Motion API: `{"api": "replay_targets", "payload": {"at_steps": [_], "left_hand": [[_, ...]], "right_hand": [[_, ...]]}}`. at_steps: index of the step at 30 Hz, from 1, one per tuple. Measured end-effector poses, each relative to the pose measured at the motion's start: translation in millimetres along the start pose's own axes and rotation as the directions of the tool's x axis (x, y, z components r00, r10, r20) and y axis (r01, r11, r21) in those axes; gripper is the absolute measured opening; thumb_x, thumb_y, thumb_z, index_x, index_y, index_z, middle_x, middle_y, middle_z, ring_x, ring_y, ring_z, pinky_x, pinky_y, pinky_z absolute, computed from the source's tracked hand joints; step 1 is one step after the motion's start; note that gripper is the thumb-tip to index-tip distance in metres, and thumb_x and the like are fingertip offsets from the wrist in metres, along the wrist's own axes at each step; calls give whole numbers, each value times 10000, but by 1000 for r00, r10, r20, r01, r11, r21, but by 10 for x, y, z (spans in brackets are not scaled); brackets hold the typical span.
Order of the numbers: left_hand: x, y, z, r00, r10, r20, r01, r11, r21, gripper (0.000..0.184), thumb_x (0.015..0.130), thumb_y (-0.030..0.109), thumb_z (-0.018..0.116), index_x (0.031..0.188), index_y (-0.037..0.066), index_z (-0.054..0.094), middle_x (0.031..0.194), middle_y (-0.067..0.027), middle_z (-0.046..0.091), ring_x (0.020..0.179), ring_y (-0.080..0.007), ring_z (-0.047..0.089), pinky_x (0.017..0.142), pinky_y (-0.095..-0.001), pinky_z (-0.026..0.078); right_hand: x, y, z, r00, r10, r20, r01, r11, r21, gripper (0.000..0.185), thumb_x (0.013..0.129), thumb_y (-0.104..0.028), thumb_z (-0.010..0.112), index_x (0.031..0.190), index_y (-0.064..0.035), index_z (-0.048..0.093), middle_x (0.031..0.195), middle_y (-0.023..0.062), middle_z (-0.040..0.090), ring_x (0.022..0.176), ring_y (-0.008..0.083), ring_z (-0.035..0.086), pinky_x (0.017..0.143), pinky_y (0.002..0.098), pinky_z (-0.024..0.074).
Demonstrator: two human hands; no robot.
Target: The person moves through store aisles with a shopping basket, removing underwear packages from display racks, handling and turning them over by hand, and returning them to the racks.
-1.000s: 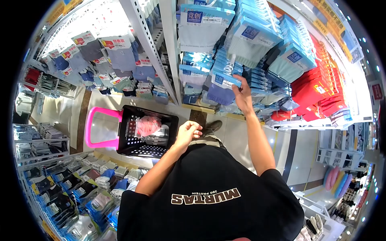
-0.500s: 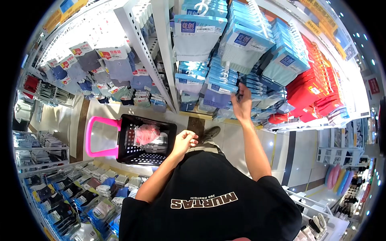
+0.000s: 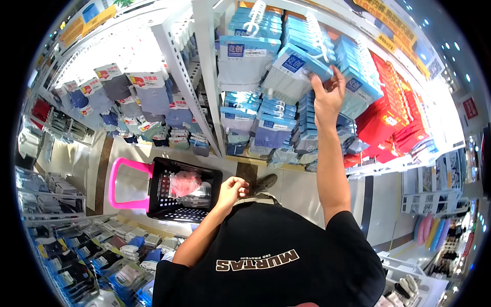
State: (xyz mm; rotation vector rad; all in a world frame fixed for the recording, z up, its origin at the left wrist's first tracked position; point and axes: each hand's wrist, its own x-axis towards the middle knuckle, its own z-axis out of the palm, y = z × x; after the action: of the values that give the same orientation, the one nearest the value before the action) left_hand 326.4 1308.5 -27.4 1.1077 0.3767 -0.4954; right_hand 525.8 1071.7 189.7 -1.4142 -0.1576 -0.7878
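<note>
The right hand (image 3: 330, 94) seems to pinch the edge of a hanging blue-carded pack (image 3: 290, 78); the left hand (image 3: 231, 191), loosely curled, hovers near the black basket (image 3: 215, 180).

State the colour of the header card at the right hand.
The header card is light blue with a dark-blue label; head view.

Black short-sleeved T-shirt (image 3: 279, 238) with pale "MURTAS" lettering (image 3: 257, 261) and smaller "200 PROTEIN" print (image 3: 258, 255), beige trousers (image 3: 260, 198), brownish shoe (image 3: 267, 181).
</note>
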Motion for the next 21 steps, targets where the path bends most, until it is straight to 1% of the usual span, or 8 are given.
{"api": "replay_targets", "payload": {"at_steps": [3, 6, 12, 15, 17, 19, 20, 21], "left_hand": [[-18, 11, -31, 1000, -2, -16, 1, 999, -44, 130, 960, 154, 595, 962, 24, 592, 906, -77, 658, 706, -116, 629, 618, -232, 502], [-20, 31, -30, 1000, 11, 4, -11, 998, -65, 130, 958, 158, 600, 963, 28, 596, 901, -71, 659, 712, -119, 634, 623, -231, 505], [-6, 267, 111, 991, 124, 55, -127, 990, 59, 158, 949, 167, 628, 1017, 26, 613, 950, -61, 677, 760, -99, 640, 679, -222, 505], [43, 499, 304, 914, 339, 224, -380, 909, 171, 369, 881, 126, 717, 1196, -10, 580, 1122, -107, 658, 1028, -176, 633, 891, -300, 501], [1, 782, 523, 851, 396, 345, -487, 842, 234, 555, 839, 109, 758, 1319, -8, 503, 1231, -119, 612, 1180, -201, 559, 992, -349, 454], [70, 813, 660, 799, 410, 439, -501, 858, 110, 659, 826, 98, 767, 1388, 6, 437, 1280, -103, 579, 1217, -168, 510, 1008, -348, 434], [20, 836, 693, 836, 323, 444, -374, 927, 30, 572, 833, 97, 760, 1331, -5, 498, 1218, -79, 615, 1138, -146, 551, 966, -319, 459], [51, 829, 658, 849, 287, 444, -406, 891, 201, 435, 860, 79, 726, 1253, -13, 562, 1141, -47, 649, 1038, -118, 590, 910, -287, 485]], "right_hand": [[33, -54, -57, 962, 214, 168, -220, 975, 15, 360, 860, -54, 732, 1177, 6, 573, 1010, 22, 639, 914, 87, 576, 836, 229, 450], [84, -194, -122, 972, 100, 211, -127, 984, 121, 313, 898, -80, 692, 1178, 5, 581, 1081, 44, 648, 962, 102, 586, 869, 252, 455], [-88, -594, -372, 977, 130, 169, -170, 953, 250, 281, 947, -117, 614, 1201, -3, 573, 1125, 58, 651, 1007, 136, 610, 925, 304, 470], [-336, -657, -424, 954, 229, 193, -280, 910, 306, 314, 959, -97, 577, 1259, -22, 517, 1105, 67, 639, 1000, 167, 621, 908, 328, 502], [-569, -631, -347, 918, 333, 216, -391, 852, 349, 343, 965, -93, 565, 1293, -40, 483, 1095, 67, 629, 993, 175, 621, 897, 330, 511], [-812, -399, -274, 877, 441, 192, -480, 785, 391, 399, 984, -67, 525, 1365, -114, 417, 1090, 75, 617, 998, 187, 621, 908, 358, 515], [-931, -268, -261, 862, 472, 183, -506, 784, 360, 417, 985, -66, 523, 1381, -126, 405, 1100, 79, 613, 1000, 189, 620, 911, 361, 515], [-1036, -172, -249, 848, 501, 172, -529, 783, 328, 436, 987, -66, 522, 1397, -138, 394, 1111, 83, 609, 1002, 191, 620, 914, 364, 515]]}}
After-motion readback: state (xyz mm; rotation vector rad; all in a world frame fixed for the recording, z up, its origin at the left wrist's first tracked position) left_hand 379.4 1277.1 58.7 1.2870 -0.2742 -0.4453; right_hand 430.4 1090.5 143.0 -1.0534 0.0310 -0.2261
